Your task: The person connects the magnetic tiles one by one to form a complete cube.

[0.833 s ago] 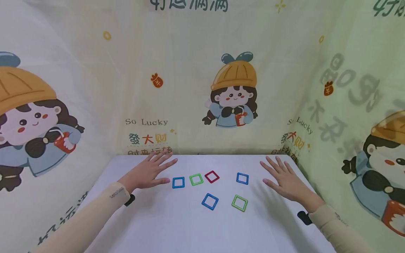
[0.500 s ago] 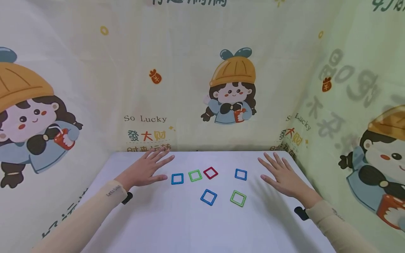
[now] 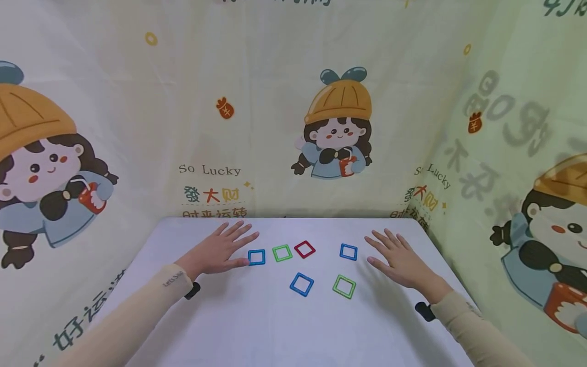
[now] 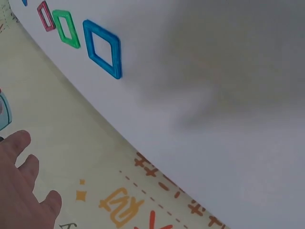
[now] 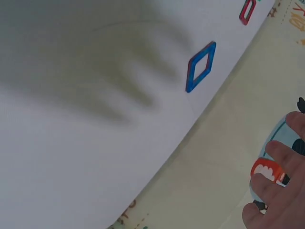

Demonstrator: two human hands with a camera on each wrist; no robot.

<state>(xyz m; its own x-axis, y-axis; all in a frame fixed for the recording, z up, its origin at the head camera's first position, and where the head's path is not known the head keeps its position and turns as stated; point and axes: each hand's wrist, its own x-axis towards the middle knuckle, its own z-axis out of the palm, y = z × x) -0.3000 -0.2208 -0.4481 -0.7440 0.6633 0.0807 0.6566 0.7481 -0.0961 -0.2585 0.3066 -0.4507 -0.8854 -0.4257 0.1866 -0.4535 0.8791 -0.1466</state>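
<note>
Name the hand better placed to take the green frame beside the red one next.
Probably the left hand: both look free, but it is nearer the green frame; the right hand is farther, past the red frame.

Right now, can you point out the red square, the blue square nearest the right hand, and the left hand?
Red square [image 3: 309, 254]: head view, lower right side.
Blue square [image 5: 190, 77]: right wrist view, left side.
Left hand [image 3: 217, 253]: head view, back of the hand.
</note>
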